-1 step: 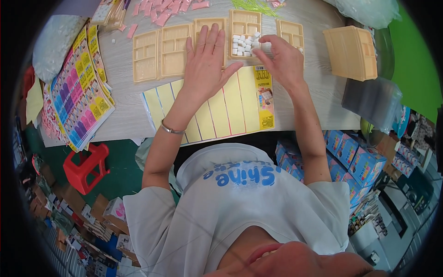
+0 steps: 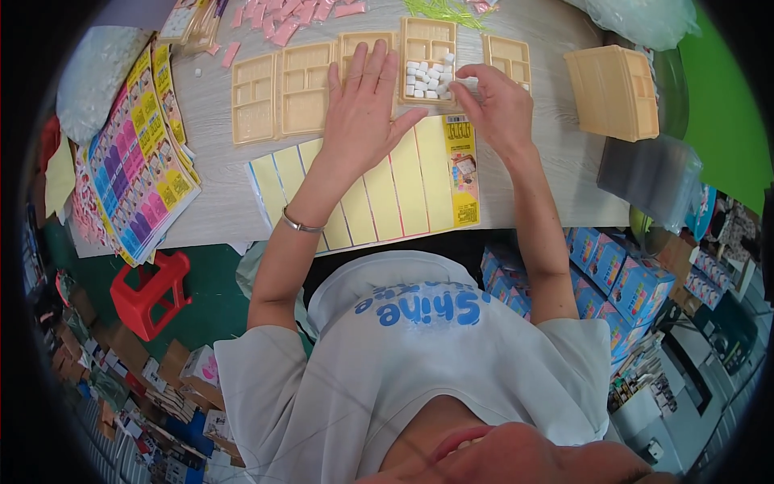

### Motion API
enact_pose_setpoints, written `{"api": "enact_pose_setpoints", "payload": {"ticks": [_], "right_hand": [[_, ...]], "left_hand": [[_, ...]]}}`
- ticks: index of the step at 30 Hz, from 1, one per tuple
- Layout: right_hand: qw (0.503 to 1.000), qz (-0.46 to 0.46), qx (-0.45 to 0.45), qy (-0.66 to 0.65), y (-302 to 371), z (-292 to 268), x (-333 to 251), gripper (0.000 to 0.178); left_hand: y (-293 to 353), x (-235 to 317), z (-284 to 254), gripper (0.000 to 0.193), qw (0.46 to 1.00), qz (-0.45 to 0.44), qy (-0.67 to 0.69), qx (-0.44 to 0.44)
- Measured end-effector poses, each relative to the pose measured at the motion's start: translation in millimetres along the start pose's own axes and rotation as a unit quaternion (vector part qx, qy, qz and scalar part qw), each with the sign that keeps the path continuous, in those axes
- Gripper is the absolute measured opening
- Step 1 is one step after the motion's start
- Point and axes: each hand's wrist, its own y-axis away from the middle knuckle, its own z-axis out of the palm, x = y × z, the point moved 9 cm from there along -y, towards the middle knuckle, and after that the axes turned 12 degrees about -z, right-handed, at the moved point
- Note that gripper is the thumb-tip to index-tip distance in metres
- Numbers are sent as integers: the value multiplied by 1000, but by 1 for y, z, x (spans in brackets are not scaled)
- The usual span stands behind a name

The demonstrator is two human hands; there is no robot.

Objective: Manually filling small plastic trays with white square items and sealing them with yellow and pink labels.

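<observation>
Nearest you, a yellow sheet (image 2: 379,194) lies flat on the table (image 2: 218,202), ruled into long strips, with a printed card at its right end. Your left forearm crosses it, a thin bracelet (image 2: 300,224) on the wrist.

Just beyond the sheet, your left hand (image 2: 364,109) lies flat, palm down, fingers spread and straight, gripping nothing. It rests on a tan tray (image 2: 353,48) and its thumb reaches toward the next tray to the right.

Your right hand (image 2: 498,105) sits beside it, fingers curled together at the right edge of the tray of white blocks (image 2: 427,60). The fingertips pinch in at a white block (image 2: 469,82) near the rim; you cannot tell whether they truly clamp it. The small white blocks (image 2: 427,79) lie clustered in the tray's lower compartment, with a couple in the upper one.

Left of your hands, two more empty trays (image 2: 278,93) sit side by side. Right of them stands another tray (image 2: 508,58), then a stack of trays (image 2: 613,90) well apart.

At the far edge, pink pieces (image 2: 290,20) and green strips (image 2: 439,10) are scattered. Colourful printed sheets (image 2: 137,161) fan out at the far left.
</observation>
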Motion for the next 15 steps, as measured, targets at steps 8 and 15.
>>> {"api": "enact_pose_setpoints", "payload": {"ticks": [8, 15], "right_hand": [[997, 11, 68, 30, -7, 13, 15, 24], [990, -23, -3, 137, -34, 32, 26, 22]], "left_hand": [[-7, 14, 18, 82, 998, 60, 5, -14], [-16, 19, 40, 87, 997, 13, -67, 21]]}}
